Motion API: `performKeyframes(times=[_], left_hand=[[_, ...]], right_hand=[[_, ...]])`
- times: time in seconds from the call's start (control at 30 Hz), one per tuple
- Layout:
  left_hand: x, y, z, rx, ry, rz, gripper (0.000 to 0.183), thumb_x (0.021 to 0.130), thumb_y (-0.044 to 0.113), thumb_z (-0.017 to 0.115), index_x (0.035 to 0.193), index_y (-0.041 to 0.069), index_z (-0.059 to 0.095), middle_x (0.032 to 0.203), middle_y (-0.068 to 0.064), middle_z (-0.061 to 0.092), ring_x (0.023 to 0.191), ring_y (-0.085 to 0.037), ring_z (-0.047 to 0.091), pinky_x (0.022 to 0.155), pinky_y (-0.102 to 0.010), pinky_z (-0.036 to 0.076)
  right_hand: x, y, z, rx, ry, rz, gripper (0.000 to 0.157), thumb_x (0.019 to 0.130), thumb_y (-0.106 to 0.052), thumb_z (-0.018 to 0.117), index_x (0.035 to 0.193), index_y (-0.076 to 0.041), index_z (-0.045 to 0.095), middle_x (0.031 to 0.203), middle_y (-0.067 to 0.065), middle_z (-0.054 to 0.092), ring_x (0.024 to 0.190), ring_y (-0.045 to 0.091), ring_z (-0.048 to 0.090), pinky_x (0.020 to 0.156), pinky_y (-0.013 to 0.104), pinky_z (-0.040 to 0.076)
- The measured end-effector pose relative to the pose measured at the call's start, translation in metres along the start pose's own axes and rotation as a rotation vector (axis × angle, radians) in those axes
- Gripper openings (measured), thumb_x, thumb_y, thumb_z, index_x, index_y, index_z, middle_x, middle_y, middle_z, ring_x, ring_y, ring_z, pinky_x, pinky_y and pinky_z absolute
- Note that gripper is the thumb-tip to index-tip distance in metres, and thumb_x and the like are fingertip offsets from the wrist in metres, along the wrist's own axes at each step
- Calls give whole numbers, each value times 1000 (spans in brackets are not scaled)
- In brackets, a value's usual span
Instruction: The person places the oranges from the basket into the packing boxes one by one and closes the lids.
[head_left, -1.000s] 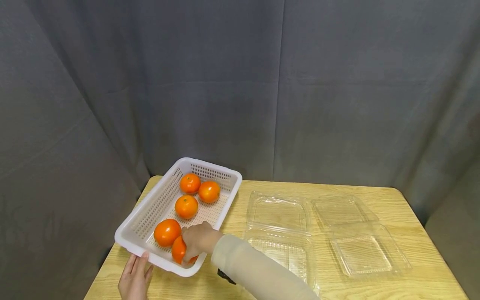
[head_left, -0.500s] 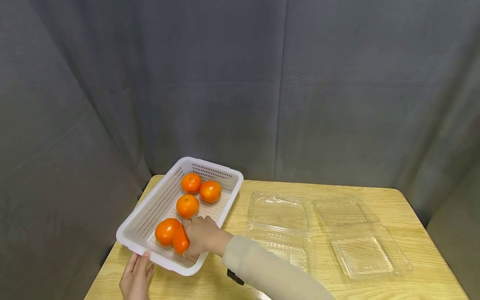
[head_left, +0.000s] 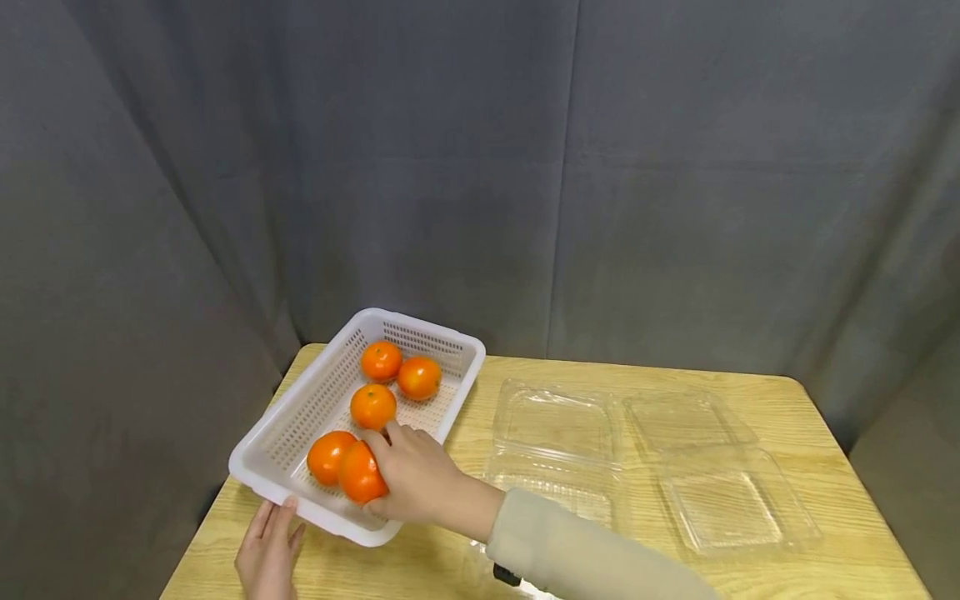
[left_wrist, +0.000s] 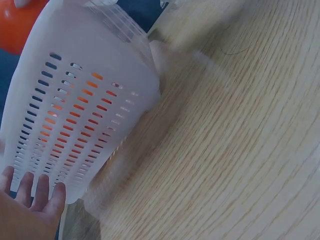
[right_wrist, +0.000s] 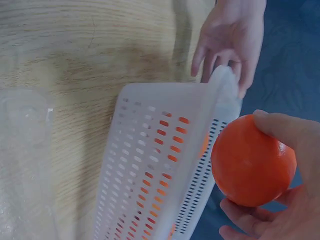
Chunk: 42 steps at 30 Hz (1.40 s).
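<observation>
A white perforated plastic basket (head_left: 318, 396) sits at an angle on the left of the table, several oranges (head_left: 372, 406) inside it. My right hand (head_left: 422, 479) grips one orange (right_wrist: 253, 161), thumb on one side and fingers on the other. In the right wrist view this orange shows above the basket rim; in the head view it overlaps the orange beside it (head_left: 328, 457). My left hand (head_left: 268, 550) holds the basket's near end, its thumb at the rim and its fingers (left_wrist: 42, 192) against the outer wall.
Two open clear plastic clamshell boxes stand to the right: one nearer the basket (head_left: 557, 423), partly behind the right forearm, and another (head_left: 723, 500) farther right. The wooden table (head_left: 840, 500) ends at a grey curtain (head_left: 675, 208).
My right hand has drawn back to the right and up with the orange, which now shows more fully between its fingers. The left hand stays at the basket's near end.
</observation>
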<state>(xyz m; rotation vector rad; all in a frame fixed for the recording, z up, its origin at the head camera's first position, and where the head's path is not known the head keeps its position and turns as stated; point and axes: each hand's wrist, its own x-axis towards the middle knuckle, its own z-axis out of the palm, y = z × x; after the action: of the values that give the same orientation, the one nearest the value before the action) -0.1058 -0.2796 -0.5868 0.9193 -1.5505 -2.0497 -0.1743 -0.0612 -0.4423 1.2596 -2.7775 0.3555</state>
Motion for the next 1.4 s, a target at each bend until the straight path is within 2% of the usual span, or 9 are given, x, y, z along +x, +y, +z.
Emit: performKeyframes(times=[0.3, 0.37, 0.53, 0.63, 0.77, 0.93, 1.1, 1.2, 1.4], left_hand=[[16, -12, 1, -9, 57, -30, 86, 80, 40, 83, 148, 5, 44, 148, -17, 44, 101, 3, 60, 72, -15, 54], [18, -15, 0, -25, 73, -22, 84, 79, 38, 84, 147, 5, 46, 146, -15, 47, 100, 3, 61, 71, -16, 55], [22, -17, -1, -82, 50, 8, 80, 80, 31, 85, 145, 4, 48, 137, -2, 58, 98, 2, 63, 72, -19, 56], [22, -17, 1, -78, 53, -9, 80, 79, 32, 85, 145, 4, 48, 138, -5, 57, 97, 1, 63, 72, -19, 56], [24, -20, 2, -29, 68, -28, 82, 80, 37, 84, 146, 5, 48, 146, -17, 48, 101, 0, 62, 72, -17, 55], [22, -22, 0, 17, 94, -47, 85, 79, 42, 83, 147, 6, 46, 148, -18, 45, 104, 0, 60, 72, -16, 55], [14, -18, -2, -16, 88, -24, 80, 83, 35, 81, 147, 3, 45, 141, -8, 54, 98, 4, 62, 73, -17, 55], [11, -17, -1, -30, 81, -9, 79, 84, 33, 81, 147, 3, 45, 141, -7, 54, 98, 5, 62, 73, -17, 55], [15, -18, 0, -61, 93, -17, 84, 80, 35, 84, 147, 2, 45, 146, -18, 45, 96, 5, 62, 72, -17, 55]], right_hand=[[-26, 7, -19, 56, 83, 11, 83, 75, -45, 84, 140, -9, 48, 116, 6, 55, 98, 18, 58, 86, 30, 52], [-31, 11, -21, 62, 96, 20, 83, 75, -44, 84, 140, -9, 47, 118, 7, 55, 100, 19, 59, 87, 31, 53], [-46, 20, -26, 92, 109, 54, 82, 76, -41, 85, 140, -9, 47, 124, 9, 55, 104, 21, 60, 89, 36, 53], [-56, 28, -26, 125, 96, 91, 82, 76, -41, 85, 141, -9, 46, 127, 9, 54, 107, 23, 61, 90, 39, 53], [-71, 40, -24, 183, 93, 145, 84, 76, -40, 86, 142, -10, 45, 129, 7, 55, 112, 24, 60, 92, 44, 52], [-89, 54, -21, 265, 109, 194, 85, 75, -39, 87, 143, -8, 45, 129, 5, 56, 114, 24, 60, 93, 46, 52], [-102, 68, -19, 281, 127, 233, 85, 74, -41, 87, 141, -8, 47, 128, 6, 57, 111, 25, 61, 88, 47, 54], [-108, 75, -18, 280, 131, 251, 84, 73, -41, 87, 141, -9, 48, 127, 6, 58, 109, 25, 62, 86, 47, 54], [-118, 84, -13, 267, 103, 265, 85, 72, -39, 88, 140, -7, 48, 124, 7, 59, 108, 25, 63, 86, 47, 54]])
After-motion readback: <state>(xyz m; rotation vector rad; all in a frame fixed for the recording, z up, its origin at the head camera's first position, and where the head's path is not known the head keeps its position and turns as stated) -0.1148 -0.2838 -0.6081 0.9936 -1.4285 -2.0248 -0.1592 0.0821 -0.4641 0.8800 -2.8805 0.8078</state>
